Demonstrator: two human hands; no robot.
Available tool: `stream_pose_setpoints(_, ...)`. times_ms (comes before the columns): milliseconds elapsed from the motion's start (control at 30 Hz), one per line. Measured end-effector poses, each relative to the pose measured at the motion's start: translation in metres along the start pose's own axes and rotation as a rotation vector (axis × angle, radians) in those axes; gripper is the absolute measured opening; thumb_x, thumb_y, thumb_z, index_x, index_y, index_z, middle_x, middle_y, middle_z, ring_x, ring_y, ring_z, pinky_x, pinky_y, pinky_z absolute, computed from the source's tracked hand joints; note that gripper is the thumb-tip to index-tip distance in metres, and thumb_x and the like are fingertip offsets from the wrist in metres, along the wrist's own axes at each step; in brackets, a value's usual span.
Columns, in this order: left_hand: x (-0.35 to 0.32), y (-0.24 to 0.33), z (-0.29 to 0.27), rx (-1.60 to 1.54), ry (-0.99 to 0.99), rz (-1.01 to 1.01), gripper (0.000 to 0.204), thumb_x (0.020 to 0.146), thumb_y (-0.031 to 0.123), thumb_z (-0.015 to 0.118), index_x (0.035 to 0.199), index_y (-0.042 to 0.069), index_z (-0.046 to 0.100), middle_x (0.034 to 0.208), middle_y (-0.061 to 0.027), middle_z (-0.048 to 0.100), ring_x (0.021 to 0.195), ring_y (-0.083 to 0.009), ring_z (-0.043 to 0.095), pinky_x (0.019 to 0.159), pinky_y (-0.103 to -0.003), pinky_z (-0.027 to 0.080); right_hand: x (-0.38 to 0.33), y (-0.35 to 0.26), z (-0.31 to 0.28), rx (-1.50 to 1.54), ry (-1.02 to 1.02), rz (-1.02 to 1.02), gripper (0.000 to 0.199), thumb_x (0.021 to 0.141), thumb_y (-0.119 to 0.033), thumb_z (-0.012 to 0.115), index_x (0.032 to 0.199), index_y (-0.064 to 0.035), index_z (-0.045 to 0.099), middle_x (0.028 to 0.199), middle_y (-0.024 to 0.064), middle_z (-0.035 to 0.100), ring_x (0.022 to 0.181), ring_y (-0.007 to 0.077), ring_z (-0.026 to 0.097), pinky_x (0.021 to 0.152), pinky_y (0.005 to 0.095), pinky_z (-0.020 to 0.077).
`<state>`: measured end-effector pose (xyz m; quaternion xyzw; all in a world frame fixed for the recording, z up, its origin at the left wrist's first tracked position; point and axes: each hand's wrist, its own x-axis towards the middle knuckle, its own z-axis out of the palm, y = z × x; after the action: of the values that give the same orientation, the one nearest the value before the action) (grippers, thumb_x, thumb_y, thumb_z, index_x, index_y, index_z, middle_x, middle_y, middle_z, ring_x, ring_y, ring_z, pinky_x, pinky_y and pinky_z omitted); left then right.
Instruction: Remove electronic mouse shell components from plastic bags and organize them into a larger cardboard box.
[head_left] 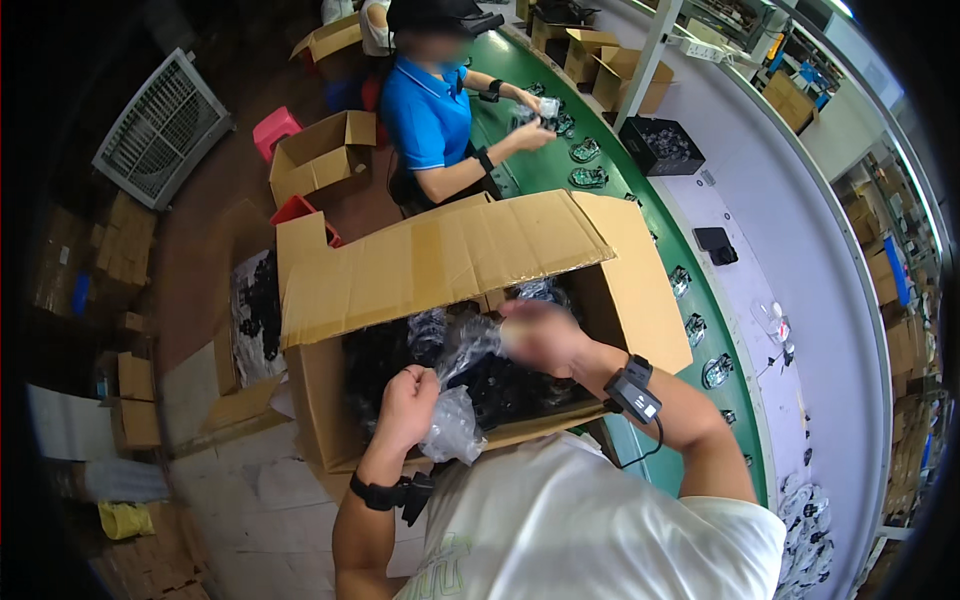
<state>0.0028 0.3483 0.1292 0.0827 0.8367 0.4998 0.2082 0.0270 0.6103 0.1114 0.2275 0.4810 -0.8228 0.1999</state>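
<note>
Both my hands are over an open cardboard box point(590, 215). My left hand point(408, 402) is closed, pinching a crumpled clear plastic bag point(455, 425) whose loose part hangs over the near edge of the box. From there the clear plastic stretches up and right to my right hand point(548, 340). Motion smears the right hand's fingers, so their grip on the plastic cannot be made out. Below my hands, black parts point(500, 385) and more clear plastic wrapping fill the box; their exact kind is unclear.
A green conveyor belt point(655, 225) curves past on the right, carrying several small wrapped parts point(717, 371). Across the box, a co-worker in a blue shirt point(425, 115) handles a wrapped part. A black bin point(662, 146) stands beyond the belt. An open carton point(325, 155) and pink stool point(275, 130) stand left.
</note>
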Motion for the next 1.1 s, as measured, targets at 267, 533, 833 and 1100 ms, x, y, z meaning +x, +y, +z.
stream_pose_setpoints(267,-0.009,-0.009,-0.004,-0.269,0.032,-0.038,0.027,0.101,0.018,0.057,0.080,0.001,0.059,0.066,0.0064,0.049,0.060,-0.0019,0.041,0.051,-0.024,0.035,-0.041,0.006,0.007,0.182,0.073,-0.187,0.036,0.090,-0.002,0.071,0.124,-0.0046,0.058,0.107,0.0042,0.065,0.090,0.0123,0.063,0.076,0.0258,0.0534)
stream_pose_setpoints(533,-0.004,-0.023,0.001,-0.129,-0.027,0.050,0.030,0.102,0.021,0.053,0.078,0.003,0.059,0.065,0.0040,0.052,0.060,-0.0033,0.043,0.053,-0.025,0.036,-0.024,0.021,-0.006,-0.074,0.164,-0.117,0.031,0.097,-0.016,0.068,0.124,-0.0063,0.058,0.107,0.0020,0.062,0.089,0.0131,0.062,0.076,0.0286,0.0552)
stream_pose_setpoints(833,-0.032,0.023,0.005,-0.817,-0.178,-0.386,0.015,0.099,0.017,0.060,0.089,0.009,0.069,0.077,0.0038,0.061,0.065,-0.0061,0.057,0.056,-0.025,0.044,-0.038,0.044,0.031,-1.397,-0.178,-0.459,0.043,0.083,-0.023,0.070,0.119,-0.0043,0.060,0.102,0.0199,0.068,0.093,0.0384,0.068,0.078,0.0482,0.0554)
stream_pose_setpoints(1100,-0.031,-0.034,0.013,-0.912,-0.364,-0.425,0.033,0.098,0.018,0.059,0.068,0.020,0.045,0.069,0.0086,0.041,0.058,-0.0051,0.042,0.053,-0.024,0.034,-0.052,0.039,0.045,-1.546,-0.194,-0.290,0.035,0.082,-0.022,0.067,0.112,-0.0050,0.062,0.090,0.0187,0.071,0.085,0.0398,0.069,0.076,0.0495,0.0551)
